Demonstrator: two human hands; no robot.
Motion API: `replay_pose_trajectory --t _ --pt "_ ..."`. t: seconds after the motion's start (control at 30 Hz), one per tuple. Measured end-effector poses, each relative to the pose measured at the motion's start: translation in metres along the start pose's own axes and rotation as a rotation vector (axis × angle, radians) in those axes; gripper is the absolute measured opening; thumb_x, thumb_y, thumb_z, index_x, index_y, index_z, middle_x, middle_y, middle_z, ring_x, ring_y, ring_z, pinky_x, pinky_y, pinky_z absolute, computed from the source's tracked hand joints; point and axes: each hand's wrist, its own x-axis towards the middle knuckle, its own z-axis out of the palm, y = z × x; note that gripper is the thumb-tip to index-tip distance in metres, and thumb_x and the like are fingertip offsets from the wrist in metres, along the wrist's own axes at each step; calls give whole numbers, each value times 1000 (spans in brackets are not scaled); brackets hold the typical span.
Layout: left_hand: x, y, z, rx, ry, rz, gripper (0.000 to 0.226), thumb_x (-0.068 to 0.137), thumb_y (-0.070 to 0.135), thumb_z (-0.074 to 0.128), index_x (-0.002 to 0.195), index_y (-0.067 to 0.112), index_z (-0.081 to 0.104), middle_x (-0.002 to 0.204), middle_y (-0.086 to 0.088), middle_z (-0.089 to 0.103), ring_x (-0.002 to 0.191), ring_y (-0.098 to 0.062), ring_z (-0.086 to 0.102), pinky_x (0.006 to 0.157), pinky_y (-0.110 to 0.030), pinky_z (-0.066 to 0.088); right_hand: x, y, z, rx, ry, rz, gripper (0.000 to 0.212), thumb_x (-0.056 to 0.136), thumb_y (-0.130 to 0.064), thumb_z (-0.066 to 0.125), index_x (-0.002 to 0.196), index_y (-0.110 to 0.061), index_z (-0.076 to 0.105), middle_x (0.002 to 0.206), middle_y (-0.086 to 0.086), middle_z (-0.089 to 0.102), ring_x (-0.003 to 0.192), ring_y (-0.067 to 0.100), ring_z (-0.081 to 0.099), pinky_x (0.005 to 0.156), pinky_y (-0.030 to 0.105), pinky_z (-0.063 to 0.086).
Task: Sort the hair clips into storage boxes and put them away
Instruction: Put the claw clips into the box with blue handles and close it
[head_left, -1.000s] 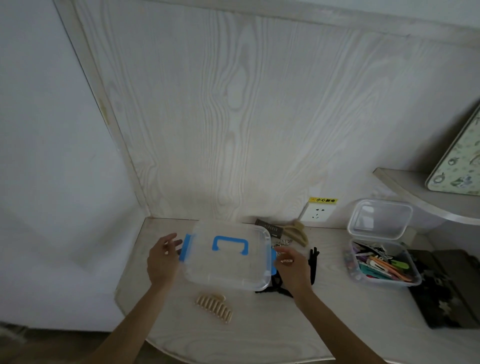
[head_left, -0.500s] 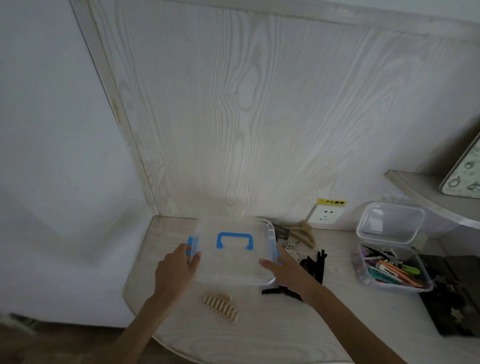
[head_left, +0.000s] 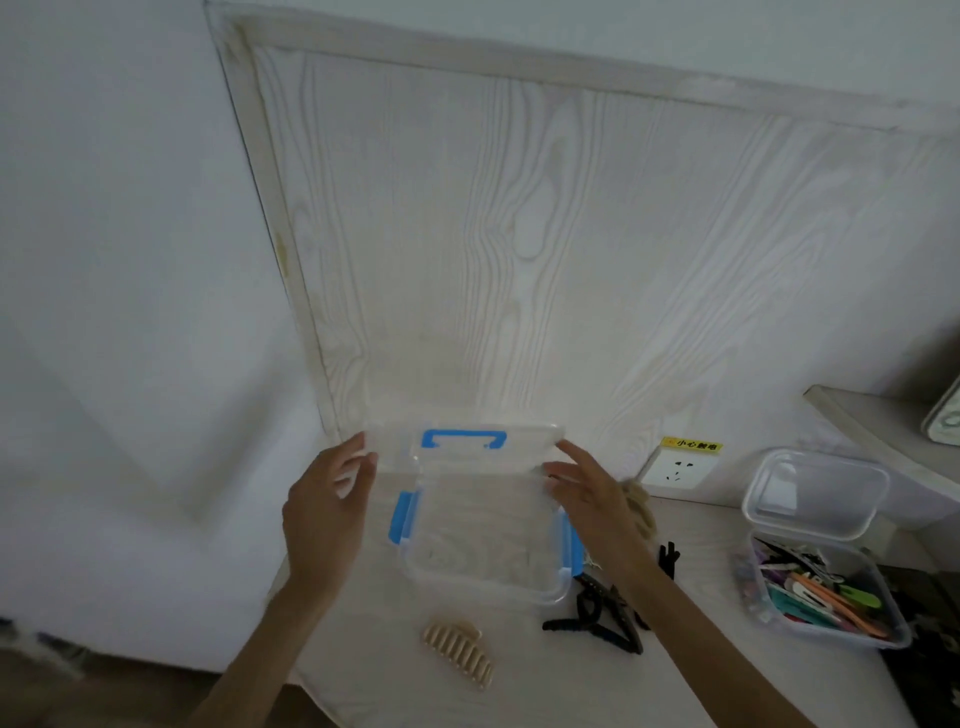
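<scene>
Left hand: grips the left edge of the clear lid, thumb on the near face, fingers curled round the rim.
Right hand: holds the lid's right edge between thumb and fingers.
Lid: clear plastic with a blue handle; it is lifted and tilted up at the back, above the rear of the box.
Storage box: clear, open, standing on the desk between the two hands, with blue latches hanging at its left and right sides; nothing can be made out inside it.
Beige claw clip: lies on the desk just in front of the box.
Black claw clips: lie on the desk by the box's right front corner, partly under the right forearm.
Tan clip: behind the right hand, near the wall socket.
Second box: at the right of the desk, well apart, filled with coloured hair clips; its clear lid leans upright behind it.
Shelf: on the wall at the far right.
</scene>
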Motion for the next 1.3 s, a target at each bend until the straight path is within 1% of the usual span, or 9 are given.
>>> replay_pose_trajectory --t 0.2,0.33,0.5,0.67,0.93,1.03,1.13,1.2,1.3 --pt "24 -11 25 191 -31 -110 38 94 38 49 123 17 60 116 -6 68 103 -20 65 84 -26 44 32 5 22 -266 65 24 55 91 -8 49 140 -28 34 121 2 49 115 23 50 98 35 44" --pt "29 -3 34 98 -8 -56 38 95 33 48 128 16 57 123 -6 64 104 -17 63 84 -18 40 42 -4 29 -256 148 -24 53 93 -4 46 141 -22 33 132 3 50 115 16 48 93 25 39" --pt "33 -5 49 158 -123 -130 48 96 41 40 136 15 46 134 -5 56 117 -18 56 97 -29 39 45 -2 34 -292 170 -54 53 93 -5 43 142 -20 30 132 2 50 110 16 49 92 31 43" --pt "40 -38 62 326 -429 -373 60 98 50 18 143 14 35 146 -7 41 134 -27 39 109 -39 27 67 29 33 -547 -101 215 53 93 -8 39 144 -16 28 145 11 37 132 24 37 111 33 30" --pt "56 -49 61 311 -422 -505 66 98 49 23 146 5 22 152 -14 29 138 -31 31 111 -39 24 104 31 35 -718 -198 263 38 93 -19 39 129 -20 51 137 7 50 122 25 50 107 35 37" --pt "48 -45 50 312 -284 -321 56 97 43 35 140 7 36 143 -13 44 131 -28 42 106 -36 32 93 31 21 -702 -124 133 31 93 -23 45 123 -22 55 129 4 57 116 22 54 104 35 40" --pt "14 -36 34 201 -115 -17 31 94 38 47 119 22 54 112 6 62 100 -15 60 81 -22 44 62 34 0 -659 -69 -41 28 93 -16 46 118 -18 58 119 2 61 107 20 59 97 32 46" --pt "-14 -31 22 182 -120 174 21 91 45 46 104 32 56 90 22 57 79 2 56 65 -10 41 36 39 -13 -649 -29 -125 25 92 -11 49 112 -15 62 106 -1 62 98 17 61 83 17 47" --pt "-50 -35 11 266 -274 466 21 90 42 45 92 27 60 77 19 56 70 7 48 59 -1 37 2 47 -31 -615 91 -197 17 88 -6 57 100 -14 66 92 -8 58 82 8 57 67 2 38"
